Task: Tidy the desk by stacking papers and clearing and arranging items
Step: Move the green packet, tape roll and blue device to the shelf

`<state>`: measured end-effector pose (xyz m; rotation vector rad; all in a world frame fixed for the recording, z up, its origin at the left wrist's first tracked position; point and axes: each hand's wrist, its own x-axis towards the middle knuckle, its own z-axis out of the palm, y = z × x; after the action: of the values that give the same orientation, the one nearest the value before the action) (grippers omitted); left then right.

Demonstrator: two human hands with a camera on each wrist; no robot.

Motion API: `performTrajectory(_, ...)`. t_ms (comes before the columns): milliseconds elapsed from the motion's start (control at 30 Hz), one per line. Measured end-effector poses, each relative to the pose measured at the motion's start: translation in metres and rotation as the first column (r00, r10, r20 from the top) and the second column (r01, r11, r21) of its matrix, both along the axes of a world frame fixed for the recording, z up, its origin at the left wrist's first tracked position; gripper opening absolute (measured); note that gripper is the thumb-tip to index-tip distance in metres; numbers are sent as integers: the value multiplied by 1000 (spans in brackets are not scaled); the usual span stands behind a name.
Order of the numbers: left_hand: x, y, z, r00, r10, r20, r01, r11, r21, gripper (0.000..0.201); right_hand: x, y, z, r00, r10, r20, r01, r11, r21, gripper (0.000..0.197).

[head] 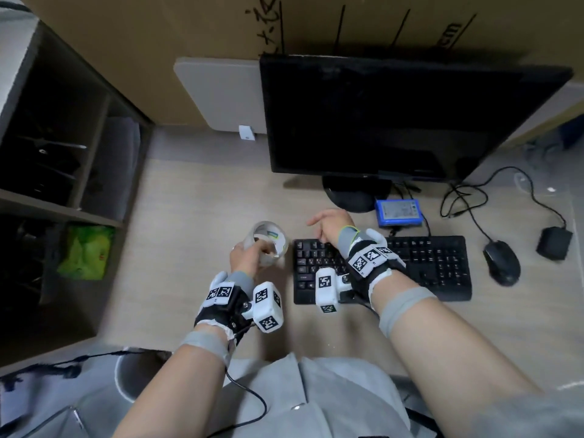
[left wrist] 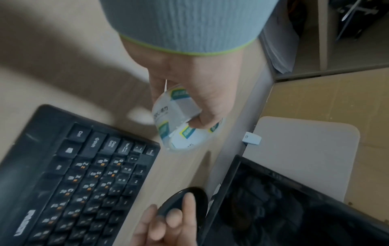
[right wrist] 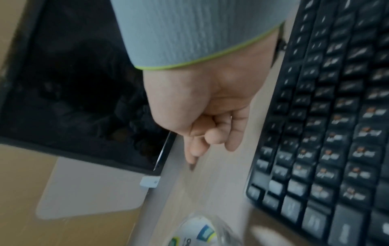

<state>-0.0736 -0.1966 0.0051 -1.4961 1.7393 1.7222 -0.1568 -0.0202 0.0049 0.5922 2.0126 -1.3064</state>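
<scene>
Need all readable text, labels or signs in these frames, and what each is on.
"cm": cardboard, printed, rest cut off; its handwritten marks are unreadable.
"Ctrl", "Shift", "Caps Lock", "Tab", "Z", "X", "C": keyboard keys; its edge logo is blurred.
Tape roll held by left hand: printed characters, too blurred.
Blue box label: too small.
Wrist markers: square codes, no words.

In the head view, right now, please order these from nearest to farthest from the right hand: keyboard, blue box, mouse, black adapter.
1. keyboard, directly under the right hand.
2. blue box, just to its right, near the monitor stand.
3. mouse, past the keyboard's right end.
4. black adapter, farthest right.
</scene>
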Motion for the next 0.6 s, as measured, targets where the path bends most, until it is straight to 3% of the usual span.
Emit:
performTrajectory(67,-4,7,1,1000,-31,-3,31,999,10,34,6,19,-8,997,-72,20,71,997,30,39)
performTrajectory(233,-24,48,-12,984,-164,-75,173,976,131,54,32,84,-26,975,-212,74,199,969,149,23)
performTrajectory(333,-35,77,-16,988,-135,-78,149,965,217,79,28,120,-32,951,-308,36,298,940,167,23)
performTrajectory(400,-41,95,-14,989,-131,-66,145,944,297,67,19,141,-32,942,-336,-22,334,925,183,19)
performTrajectory(500,-50,116,-14,987,-152,-54,161,928,335,46,-2,171,-43,961,-267,-72,276,941,197,50)
performTrajectory(600,-58,133,-12,989,-124,-85,142,955,262,31,-26,192,-57,998,-45,-51,62,923,381,77)
